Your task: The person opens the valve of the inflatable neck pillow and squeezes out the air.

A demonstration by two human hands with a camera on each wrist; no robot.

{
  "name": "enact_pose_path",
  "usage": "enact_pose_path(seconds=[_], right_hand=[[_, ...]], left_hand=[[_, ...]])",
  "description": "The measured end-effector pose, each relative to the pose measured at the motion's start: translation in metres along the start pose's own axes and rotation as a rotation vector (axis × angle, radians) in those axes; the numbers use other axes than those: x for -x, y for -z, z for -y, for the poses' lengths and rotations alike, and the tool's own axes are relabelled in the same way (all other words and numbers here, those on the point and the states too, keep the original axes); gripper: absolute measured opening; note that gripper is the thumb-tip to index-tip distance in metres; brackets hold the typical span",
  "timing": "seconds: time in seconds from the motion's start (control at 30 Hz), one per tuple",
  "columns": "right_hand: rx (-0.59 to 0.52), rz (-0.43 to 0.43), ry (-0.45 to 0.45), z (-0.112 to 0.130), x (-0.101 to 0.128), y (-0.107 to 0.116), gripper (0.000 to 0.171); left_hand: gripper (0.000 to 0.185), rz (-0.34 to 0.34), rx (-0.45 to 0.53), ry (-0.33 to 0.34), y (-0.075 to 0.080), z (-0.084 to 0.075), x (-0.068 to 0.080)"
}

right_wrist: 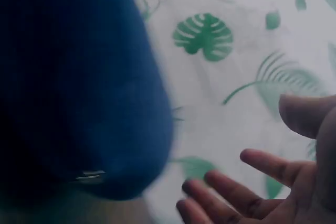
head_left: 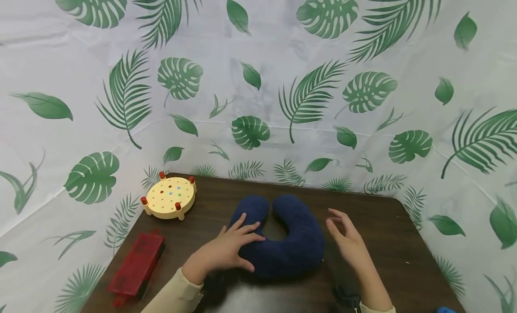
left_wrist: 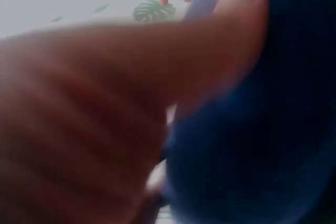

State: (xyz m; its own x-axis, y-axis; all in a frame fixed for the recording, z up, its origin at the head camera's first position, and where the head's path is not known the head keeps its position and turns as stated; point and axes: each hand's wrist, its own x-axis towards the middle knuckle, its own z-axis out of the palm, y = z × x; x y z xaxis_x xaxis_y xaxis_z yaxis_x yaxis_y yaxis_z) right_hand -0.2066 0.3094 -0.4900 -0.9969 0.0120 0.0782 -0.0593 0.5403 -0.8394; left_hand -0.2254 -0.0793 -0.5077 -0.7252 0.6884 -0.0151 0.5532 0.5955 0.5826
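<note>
Fingers of the left hand (head_left: 230, 250) lay flat on the neck pillow (head_left: 282, 241); right hand (head_left: 347, 241) hovered beside it, spread. Best pressed evenly.

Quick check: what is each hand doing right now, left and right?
Left hand: open, fingers straight, resting on the blue neck pillow.
Right hand: open, fingers relaxed, just beside the pillow, holding nothing.
</note>
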Motion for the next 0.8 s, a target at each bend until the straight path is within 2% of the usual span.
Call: enact_pose_path(seconds=[0.07,0.2,0.3,0.4,0.43,0.5,0.63,0.8], right_hand=[[-0.139,-0.004,-0.061,-0.015,-0.002,-0.006,0.057],[-0.568,-0.013,-0.073,-0.052,-0.01,-0.017,0.045],[-0.918,0.097,-0.012,-0.08,-0.014,-0.023,0.035],[-1.152,0.23,0.049,-0.1,-0.018,-0.028,0.042],[-1.187,0.253,0.068,-0.105,-0.019,-0.029,0.043],[-1.192,0.26,0.102,-0.111,-0.022,-0.031,0.041],[-1.045,0.231,0.11,-0.114,-0.027,-0.037,0.03],[-0.919,0.188,0.053,-0.112,-0.03,-0.047,0.024]], left_hand=[[0.073,-0.033,-0.013,0.007,-0.006,0.003,-0.008],[0.068,-0.089,-0.001,0.012,-0.013,0.012,-0.025],[0.066,-0.136,0.025,0.016,-0.014,0.02,-0.037],[0.065,-0.173,0.059,0.012,-0.014,0.026,-0.048],[0.065,-0.18,0.07,0.01,-0.013,0.027,-0.051],[0.066,-0.197,0.085,0.005,-0.014,0.03,-0.056],[0.067,-0.259,0.076,-0.002,-0.021,0.035,-0.064],[0.064,-0.294,0.09,-0.003,-0.026,0.037,-0.061]])
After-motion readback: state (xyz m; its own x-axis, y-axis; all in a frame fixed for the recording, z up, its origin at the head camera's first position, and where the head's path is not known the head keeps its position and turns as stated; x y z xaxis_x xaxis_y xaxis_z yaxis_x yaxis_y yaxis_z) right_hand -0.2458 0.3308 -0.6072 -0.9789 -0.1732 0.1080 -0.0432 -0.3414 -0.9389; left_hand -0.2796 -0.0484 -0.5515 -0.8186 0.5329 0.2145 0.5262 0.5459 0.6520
